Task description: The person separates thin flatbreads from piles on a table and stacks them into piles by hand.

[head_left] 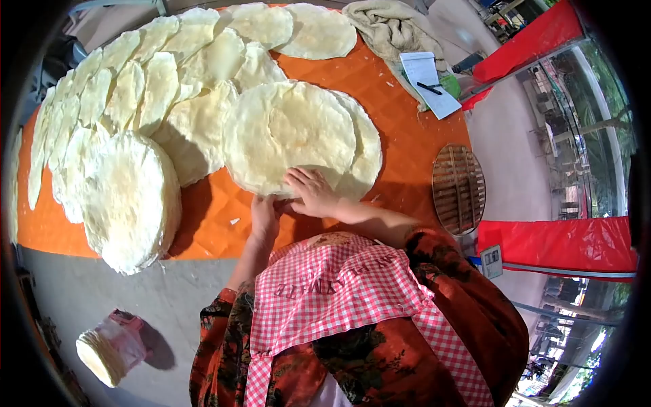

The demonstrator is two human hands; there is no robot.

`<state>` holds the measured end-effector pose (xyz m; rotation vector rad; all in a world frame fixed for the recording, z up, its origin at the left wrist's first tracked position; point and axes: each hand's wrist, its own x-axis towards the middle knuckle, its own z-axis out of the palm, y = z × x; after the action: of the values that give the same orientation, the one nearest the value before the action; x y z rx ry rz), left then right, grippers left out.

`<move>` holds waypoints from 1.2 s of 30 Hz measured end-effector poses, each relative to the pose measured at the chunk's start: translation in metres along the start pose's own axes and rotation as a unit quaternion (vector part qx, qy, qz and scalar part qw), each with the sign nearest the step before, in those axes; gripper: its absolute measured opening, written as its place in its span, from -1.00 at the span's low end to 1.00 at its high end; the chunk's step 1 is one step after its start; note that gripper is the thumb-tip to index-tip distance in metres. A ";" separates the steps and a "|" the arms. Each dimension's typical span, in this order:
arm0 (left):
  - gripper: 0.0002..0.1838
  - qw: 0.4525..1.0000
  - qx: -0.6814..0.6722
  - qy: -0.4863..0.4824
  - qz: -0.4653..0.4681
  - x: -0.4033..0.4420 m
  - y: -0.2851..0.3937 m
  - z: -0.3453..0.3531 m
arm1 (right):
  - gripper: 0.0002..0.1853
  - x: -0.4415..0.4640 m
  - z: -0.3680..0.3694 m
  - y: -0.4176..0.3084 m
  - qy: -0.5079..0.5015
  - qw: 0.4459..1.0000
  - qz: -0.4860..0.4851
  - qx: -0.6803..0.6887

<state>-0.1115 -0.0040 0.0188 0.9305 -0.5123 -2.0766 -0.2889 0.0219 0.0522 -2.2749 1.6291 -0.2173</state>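
Observation:
A wide, thin, pale round flatbread (291, 129) lies on top of a stack at the middle of the orange-covered table. At its near edge, my right hand (314, 193) has its fingers curled over the top, closed on the rim. Close beside it, my left hand (265, 214) is closed at the same rim, its fingertips partly hidden under the edge. Another flatbread (366, 142) sticks out from beneath on the right. To the left stands a thick pile of flatbreads (132, 197), and many overlapping flatbreads (159, 88) spread across the far left.
The orange cover (407, 142) has small crumbs on it. At the back right are a crumpled cloth (393, 27) and a notepad (422, 73) with a pen (428, 89). A round slatted rack (459, 190) sits at the right edge. A bagged stack (112, 349) rests below left.

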 end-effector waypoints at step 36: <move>-0.69 0.990 0.016 0.136 0.028 -0.017 -0.002 0.000 | -0.77 0.096 -0.282 -0.010 0.061 0.996 -0.028 0.064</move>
<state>-0.1054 0.0104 0.0250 1.1837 -0.4233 -1.8588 -0.3362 -0.1160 0.3125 -2.2497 1.5615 -0.4686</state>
